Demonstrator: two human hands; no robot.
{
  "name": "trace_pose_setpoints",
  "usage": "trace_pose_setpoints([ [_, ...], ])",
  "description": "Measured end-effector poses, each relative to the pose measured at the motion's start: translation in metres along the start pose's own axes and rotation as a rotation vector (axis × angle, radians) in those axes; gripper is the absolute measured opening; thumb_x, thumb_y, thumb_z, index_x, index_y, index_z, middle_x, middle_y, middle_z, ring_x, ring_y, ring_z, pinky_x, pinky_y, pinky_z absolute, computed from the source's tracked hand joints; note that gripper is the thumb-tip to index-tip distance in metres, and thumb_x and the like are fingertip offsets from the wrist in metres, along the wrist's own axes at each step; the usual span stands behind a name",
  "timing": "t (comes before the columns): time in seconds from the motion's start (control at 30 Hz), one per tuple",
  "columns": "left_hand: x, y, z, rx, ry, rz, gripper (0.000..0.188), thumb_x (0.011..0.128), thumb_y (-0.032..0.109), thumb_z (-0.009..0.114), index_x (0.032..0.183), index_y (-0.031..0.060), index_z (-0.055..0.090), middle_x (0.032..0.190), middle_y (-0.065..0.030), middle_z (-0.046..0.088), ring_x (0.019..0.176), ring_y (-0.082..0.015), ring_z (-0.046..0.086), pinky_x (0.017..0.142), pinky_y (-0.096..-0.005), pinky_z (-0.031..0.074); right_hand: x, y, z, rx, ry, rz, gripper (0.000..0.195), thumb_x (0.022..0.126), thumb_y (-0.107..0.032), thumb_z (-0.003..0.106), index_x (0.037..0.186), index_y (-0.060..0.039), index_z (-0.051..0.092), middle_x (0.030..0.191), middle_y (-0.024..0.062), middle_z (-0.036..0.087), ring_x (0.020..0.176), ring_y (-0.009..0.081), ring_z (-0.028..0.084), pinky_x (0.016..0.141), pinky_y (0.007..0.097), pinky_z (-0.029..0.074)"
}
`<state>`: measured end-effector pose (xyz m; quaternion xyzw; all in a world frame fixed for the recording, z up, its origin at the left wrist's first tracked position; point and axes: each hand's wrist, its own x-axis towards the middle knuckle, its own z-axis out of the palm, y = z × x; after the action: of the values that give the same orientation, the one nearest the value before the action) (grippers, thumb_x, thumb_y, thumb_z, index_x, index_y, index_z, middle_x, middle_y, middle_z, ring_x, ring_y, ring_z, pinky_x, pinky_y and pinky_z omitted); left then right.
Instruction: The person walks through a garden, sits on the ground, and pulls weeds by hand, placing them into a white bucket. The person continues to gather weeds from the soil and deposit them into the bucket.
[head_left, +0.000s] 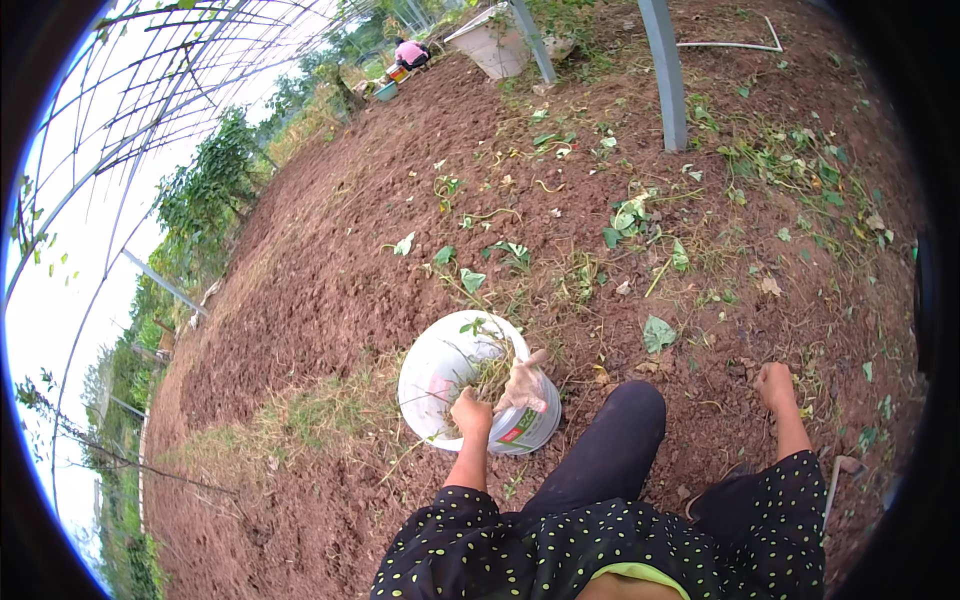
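Observation:
A white plastic bucket (442, 352) with a printed side stands on the reddish soil before me, holding pulled weeds and thin stems (487, 371). My left hand (471, 412) is at the bucket's near inner side, its fingers curled by the stems; whether it grips any of them is unclear. Over the bucket's right rim hangs a soiled, light-coloured glove (523, 386), just right of that hand. Off to the right, beyond my knee, my right hand (775, 385) is low over the soil with its fingers curled, and what may be inside them is hidden.
Cut vines and wilted leaves (630, 214) lie scattered over the soil. Grey posts (666, 82) stand ahead, near a large pale tub (495, 45). Far off, a person in pink (410, 52) crouches. A tool with a pale handle (831, 491) lies at my right.

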<state>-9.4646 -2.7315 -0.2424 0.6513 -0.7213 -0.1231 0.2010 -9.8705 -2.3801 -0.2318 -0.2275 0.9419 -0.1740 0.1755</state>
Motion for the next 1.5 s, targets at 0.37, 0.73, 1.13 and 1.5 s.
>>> trace_pose_setpoints([
  [0.37,-0.001,0.003,0.000,0.029,-0.036,0.020,0.034,0.063,0.004,0.054,0.095,0.0007,0.061,0.085,-0.0217,0.061,0.081,-0.0331,0.060,0.076,-0.0379,0.045,0.003,0.009,0.005,0.011,0.061,-0.007,0.009,0.072,-0.003,0.054,0.069,0.0054,0.053,0.069,0.0238,0.054,0.069,0.0369,0.054,0.063,0.0402,0.044],
  [0.73,0.005,-0.008,0.006,0.042,-0.093,-0.003,0.030,0.060,0.009,0.060,0.089,0.0077,0.065,0.081,-0.0181,0.062,0.079,-0.0306,0.061,0.075,-0.0364,0.046,-0.005,-0.007,-0.004,-0.028,0.043,0.024,0.012,0.078,-0.006,0.052,0.072,0.0045,0.051,0.071,0.0228,0.053,0.068,0.0365,0.053,0.061,0.0411,0.042],
  [1.13,0.008,-0.013,0.011,0.070,-0.079,-0.019,0.034,0.056,0.009,0.061,0.089,0.0122,0.067,0.079,-0.0168,0.063,0.076,-0.0284,0.062,0.074,-0.0342,0.047,-0.004,-0.004,-0.002,-0.003,0.088,-0.009,0.017,0.076,-0.013,0.057,0.073,0.0035,0.055,0.073,0.0223,0.056,0.073,0.0373,0.054,0.065,0.0420,0.042],
  [1.5,0.004,-0.006,0.004,0.044,-0.091,-0.001,0.029,0.054,0.007,0.062,0.083,0.0076,0.067,0.073,-0.0179,0.062,0.071,-0.0298,0.061,0.071,-0.0341,0.047,-0.006,-0.005,-0.004,0.015,0.103,-0.054,0.016,0.074,-0.012,0.061,0.073,0.0027,0.055,0.072,0.0203,0.056,0.072,0.0358,0.054,0.067,0.0411,0.042],
])
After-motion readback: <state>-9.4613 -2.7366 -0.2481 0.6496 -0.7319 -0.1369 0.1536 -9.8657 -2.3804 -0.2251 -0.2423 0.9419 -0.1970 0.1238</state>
